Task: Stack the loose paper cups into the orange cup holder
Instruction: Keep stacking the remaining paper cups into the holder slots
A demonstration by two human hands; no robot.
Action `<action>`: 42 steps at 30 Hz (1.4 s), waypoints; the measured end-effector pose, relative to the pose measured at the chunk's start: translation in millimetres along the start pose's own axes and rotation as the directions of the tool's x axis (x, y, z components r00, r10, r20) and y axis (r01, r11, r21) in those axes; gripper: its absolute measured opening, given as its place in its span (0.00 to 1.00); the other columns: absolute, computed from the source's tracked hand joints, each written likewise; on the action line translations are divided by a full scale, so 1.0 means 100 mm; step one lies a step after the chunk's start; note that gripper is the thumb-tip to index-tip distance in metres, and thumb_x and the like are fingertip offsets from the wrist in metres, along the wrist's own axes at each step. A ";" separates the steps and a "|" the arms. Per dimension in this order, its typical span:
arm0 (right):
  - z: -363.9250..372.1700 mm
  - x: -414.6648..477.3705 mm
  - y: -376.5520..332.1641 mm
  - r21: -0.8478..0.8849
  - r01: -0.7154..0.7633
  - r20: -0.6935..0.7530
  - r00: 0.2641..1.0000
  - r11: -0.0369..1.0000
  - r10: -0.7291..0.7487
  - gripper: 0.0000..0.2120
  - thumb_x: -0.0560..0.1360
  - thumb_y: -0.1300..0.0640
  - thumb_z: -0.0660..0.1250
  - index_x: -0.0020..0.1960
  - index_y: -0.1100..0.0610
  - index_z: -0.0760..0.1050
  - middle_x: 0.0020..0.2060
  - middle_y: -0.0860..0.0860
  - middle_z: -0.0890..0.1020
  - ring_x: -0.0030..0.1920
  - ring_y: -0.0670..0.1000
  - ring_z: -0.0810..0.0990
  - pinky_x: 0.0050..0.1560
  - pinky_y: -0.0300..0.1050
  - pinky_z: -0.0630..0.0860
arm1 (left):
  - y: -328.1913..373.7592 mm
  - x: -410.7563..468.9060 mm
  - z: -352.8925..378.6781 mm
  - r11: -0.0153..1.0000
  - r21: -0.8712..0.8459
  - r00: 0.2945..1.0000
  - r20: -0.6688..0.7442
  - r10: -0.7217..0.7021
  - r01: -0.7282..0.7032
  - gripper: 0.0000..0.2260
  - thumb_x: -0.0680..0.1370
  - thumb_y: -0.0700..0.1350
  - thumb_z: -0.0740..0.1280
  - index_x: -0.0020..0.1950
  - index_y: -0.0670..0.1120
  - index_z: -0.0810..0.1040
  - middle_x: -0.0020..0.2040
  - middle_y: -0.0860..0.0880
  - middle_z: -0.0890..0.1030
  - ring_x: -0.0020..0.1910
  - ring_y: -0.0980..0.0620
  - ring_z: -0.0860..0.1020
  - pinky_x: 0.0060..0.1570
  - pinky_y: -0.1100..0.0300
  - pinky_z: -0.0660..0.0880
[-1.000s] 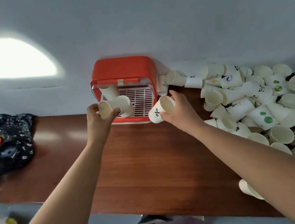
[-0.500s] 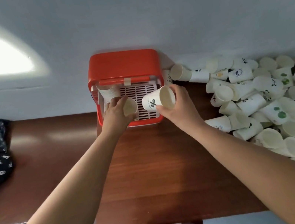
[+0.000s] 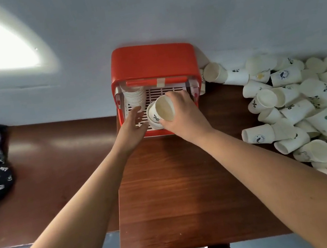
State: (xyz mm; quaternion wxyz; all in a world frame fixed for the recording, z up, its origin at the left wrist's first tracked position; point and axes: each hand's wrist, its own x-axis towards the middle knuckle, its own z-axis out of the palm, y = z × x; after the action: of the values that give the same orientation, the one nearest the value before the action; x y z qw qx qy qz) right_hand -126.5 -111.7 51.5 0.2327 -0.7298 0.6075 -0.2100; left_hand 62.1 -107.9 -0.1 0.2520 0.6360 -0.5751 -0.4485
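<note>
The right hand [image 3: 183,118] has carried its paper cup [image 3: 161,110] into the middle of the orange cup holder [image 3: 152,60], fingers wrapped round it, mouth facing the person, with the stack [image 3: 135,98] in the holder's left corner just leftward, nearer the left hand [image 3: 130,127], whose fingers are relaxed and seemingly empty.

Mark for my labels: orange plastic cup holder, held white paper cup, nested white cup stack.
orange plastic cup holder [image 3: 152,60], head view, top panel.
held white paper cup [image 3: 164,108], head view, inner wall.
nested white cup stack [image 3: 134,97], head view, stacked rims.
</note>
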 end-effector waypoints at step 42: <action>-1.66 -1.91 2.50 -0.210 -0.468 -0.082 0.883 0.858 0.462 0.27 0.74 0.52 0.72 0.68 0.61 0.70 0.64 0.59 0.70 0.63 0.59 0.72 0.61 0.50 0.70 | 1.28 -0.39 2.60 0.925 0.342 0.960 0.270 0.070 -0.164 0.17 0.75 0.45 0.71 0.62 0.44 0.76 0.58 0.49 0.73 0.56 0.51 0.73 0.55 0.62 0.67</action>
State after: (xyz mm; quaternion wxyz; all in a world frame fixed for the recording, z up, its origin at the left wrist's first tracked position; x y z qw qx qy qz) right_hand -454.4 24.3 31.9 0.1840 -0.5801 0.7886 -0.0884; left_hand -223.7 -47.3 -4.6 0.0819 0.5734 -0.7122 -0.3966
